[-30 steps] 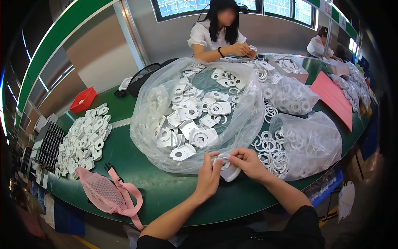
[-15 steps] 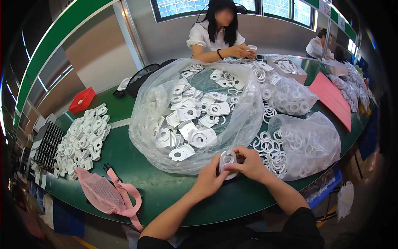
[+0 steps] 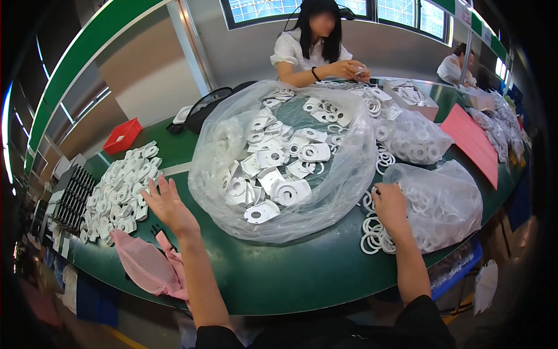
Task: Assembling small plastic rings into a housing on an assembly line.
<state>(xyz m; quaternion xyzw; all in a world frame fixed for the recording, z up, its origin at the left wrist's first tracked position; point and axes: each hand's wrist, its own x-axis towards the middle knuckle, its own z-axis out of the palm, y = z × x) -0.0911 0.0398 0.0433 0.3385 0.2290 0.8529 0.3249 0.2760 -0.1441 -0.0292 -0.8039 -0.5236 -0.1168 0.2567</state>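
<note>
My left hand (image 3: 172, 208) is raised at the left, palm up-turned and fingers spread, with nothing seen in it. Its fingertips are beside a heap of white plastic plates with round holes (image 3: 119, 189). On the right, my right hand (image 3: 390, 206) reaches down into loose white rings (image 3: 375, 232), its fingers curled. The fingertips are partly hidden, so whatever they pinch does not show. Close to that hand a clear plastic bag of rings (image 3: 444, 203) lies on its side. Between my hands a large open plastic bag (image 3: 224, 212) holds more white plates (image 3: 288, 192).
A pink mesh bag (image 3: 142, 264) with a strap lies on the green table (image 3: 261, 273) near its front edge. Farther off are a red bin (image 3: 122, 135), stacked black trays (image 3: 72, 195) and a pink board (image 3: 471, 142). Across the table a co-worker's hands (image 3: 351, 70) hold a small white part.
Both hands were together at the front middle around a white plastic part. They have parted, the left to the plate heap, the right to the loose rings, and the part has left my left hand.
</note>
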